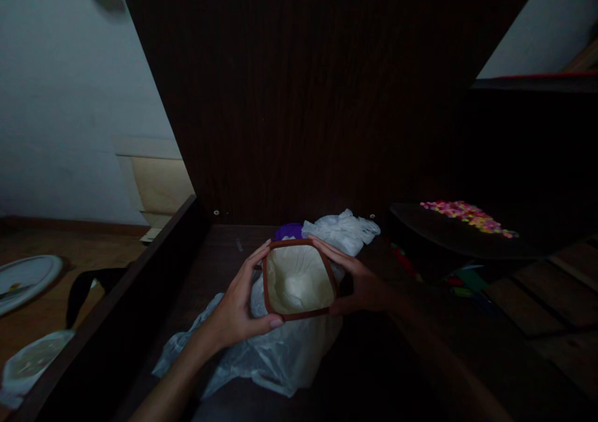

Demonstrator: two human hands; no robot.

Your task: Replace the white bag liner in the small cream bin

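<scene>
A square container (299, 279) with a brown rim and a pale whitish inside is held open side up between both hands. My left hand (238, 304) grips its left side, thumb along the near edge and fingers curled over the far corner. My right hand (359, 282) clasps its right side, fingers wrapped round the rim. Under the container lies a crumpled clear plastic bag (275, 353) on a dark wooden surface (219, 254).
Behind the container sit another white crumpled bag (343, 229) and a purple object (288, 230). A tall dark wooden panel (317, 98) rises at the back. Right: a dark tray (448, 235) with colourful small pieces (467, 213). Left floor: a white plate (25, 279).
</scene>
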